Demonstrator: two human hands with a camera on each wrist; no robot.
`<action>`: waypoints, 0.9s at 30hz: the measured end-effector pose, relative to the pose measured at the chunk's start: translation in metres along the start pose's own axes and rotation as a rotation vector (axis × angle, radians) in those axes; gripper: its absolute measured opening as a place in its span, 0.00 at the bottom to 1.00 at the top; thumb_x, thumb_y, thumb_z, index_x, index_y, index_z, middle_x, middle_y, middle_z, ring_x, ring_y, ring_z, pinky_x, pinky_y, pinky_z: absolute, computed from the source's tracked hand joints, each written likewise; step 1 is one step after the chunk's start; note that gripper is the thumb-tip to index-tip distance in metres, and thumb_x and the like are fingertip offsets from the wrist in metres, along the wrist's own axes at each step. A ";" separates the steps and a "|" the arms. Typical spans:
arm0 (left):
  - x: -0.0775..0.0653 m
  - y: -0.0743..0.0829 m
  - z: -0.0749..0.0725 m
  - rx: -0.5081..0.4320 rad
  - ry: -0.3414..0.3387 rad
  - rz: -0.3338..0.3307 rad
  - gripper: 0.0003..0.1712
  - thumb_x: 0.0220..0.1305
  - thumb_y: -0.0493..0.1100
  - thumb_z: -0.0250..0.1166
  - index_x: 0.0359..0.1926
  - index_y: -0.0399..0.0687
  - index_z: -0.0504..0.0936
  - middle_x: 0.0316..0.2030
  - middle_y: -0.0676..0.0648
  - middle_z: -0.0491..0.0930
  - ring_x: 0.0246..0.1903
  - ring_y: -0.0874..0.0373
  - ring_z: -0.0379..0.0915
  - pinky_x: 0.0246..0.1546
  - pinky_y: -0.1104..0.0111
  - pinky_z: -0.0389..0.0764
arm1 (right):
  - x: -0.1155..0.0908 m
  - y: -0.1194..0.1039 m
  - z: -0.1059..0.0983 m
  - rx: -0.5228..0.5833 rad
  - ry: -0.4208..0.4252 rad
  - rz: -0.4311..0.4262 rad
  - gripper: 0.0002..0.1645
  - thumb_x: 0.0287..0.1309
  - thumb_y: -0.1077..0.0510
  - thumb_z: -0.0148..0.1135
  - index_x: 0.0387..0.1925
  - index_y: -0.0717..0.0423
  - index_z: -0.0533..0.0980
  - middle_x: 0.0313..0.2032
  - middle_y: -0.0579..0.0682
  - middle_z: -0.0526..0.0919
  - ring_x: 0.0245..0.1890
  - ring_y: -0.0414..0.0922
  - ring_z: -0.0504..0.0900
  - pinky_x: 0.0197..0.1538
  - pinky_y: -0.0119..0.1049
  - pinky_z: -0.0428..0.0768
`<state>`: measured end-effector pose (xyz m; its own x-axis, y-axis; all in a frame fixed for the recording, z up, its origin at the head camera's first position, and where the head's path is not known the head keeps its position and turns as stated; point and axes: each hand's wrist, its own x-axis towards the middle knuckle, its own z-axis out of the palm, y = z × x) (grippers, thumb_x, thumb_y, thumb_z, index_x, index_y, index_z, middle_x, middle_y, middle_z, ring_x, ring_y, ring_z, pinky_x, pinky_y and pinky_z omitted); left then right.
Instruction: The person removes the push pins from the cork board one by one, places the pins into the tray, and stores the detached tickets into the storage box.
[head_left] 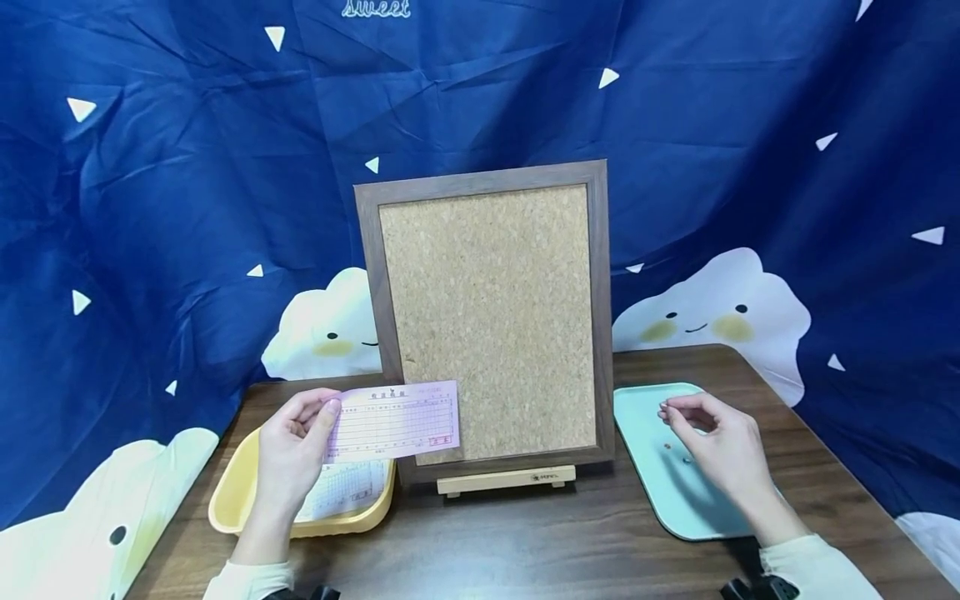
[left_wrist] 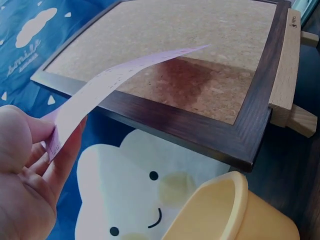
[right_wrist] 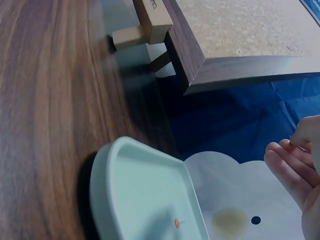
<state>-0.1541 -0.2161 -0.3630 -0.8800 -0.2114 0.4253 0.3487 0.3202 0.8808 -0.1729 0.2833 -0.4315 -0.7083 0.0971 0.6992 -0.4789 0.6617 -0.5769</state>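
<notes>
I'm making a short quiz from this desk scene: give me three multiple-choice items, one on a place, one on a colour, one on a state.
1. Where does the yellow tray sit?
A. left of the cork board
B. right of the board
C. behind the board

2. What colour is the slip in the left hand?
A. green
B. pink
C. white

3. How is the board standing?
A. flat on the table
B. hung on the cloth
C. upright on a wooden stand

Answers:
1. A, the head view shows it at the board's left, under the left hand.
2. B, the slip is pink with printed lines.
3. C, its lower edge rests in the stand, its face towards the person.
</notes>
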 end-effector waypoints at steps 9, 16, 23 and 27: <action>-0.002 -0.026 -0.011 0.032 0.055 0.003 0.10 0.64 0.42 0.63 0.44 0.44 0.82 0.36 0.48 0.85 0.29 0.65 0.79 0.28 0.76 0.79 | -0.008 0.006 -0.006 -0.021 -0.007 0.049 0.10 0.48 0.70 0.69 0.32 0.54 0.83 0.27 0.54 0.87 0.29 0.22 0.80 0.34 0.14 0.74; -0.006 -0.032 -0.020 0.139 0.111 0.053 0.08 0.64 0.40 0.63 0.43 0.45 0.83 0.35 0.46 0.85 0.28 0.66 0.78 0.25 0.78 0.77 | -0.008 0.009 -0.007 -0.017 -0.015 0.051 0.09 0.48 0.71 0.68 0.31 0.58 0.82 0.27 0.55 0.86 0.30 0.21 0.80 0.35 0.14 0.75; -0.003 -0.036 -0.028 0.134 0.137 0.013 0.09 0.63 0.40 0.64 0.45 0.46 0.83 0.35 0.53 0.85 0.26 0.67 0.77 0.19 0.77 0.74 | -0.004 0.011 -0.008 -0.018 -0.014 0.061 0.08 0.49 0.71 0.68 0.32 0.58 0.82 0.27 0.55 0.87 0.30 0.20 0.80 0.35 0.13 0.74; -0.005 -0.038 -0.035 0.163 0.151 -0.042 0.09 0.63 0.42 0.64 0.45 0.49 0.83 0.34 0.57 0.84 0.23 0.66 0.75 0.13 0.74 0.70 | -0.006 0.012 -0.008 -0.017 -0.022 0.073 0.08 0.49 0.71 0.68 0.32 0.58 0.82 0.27 0.56 0.87 0.29 0.20 0.80 0.34 0.13 0.74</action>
<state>-0.1517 -0.2597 -0.3913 -0.8301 -0.3600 0.4259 0.2448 0.4509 0.8583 -0.1702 0.2964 -0.4386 -0.7524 0.1298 0.6458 -0.4165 0.6658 -0.6191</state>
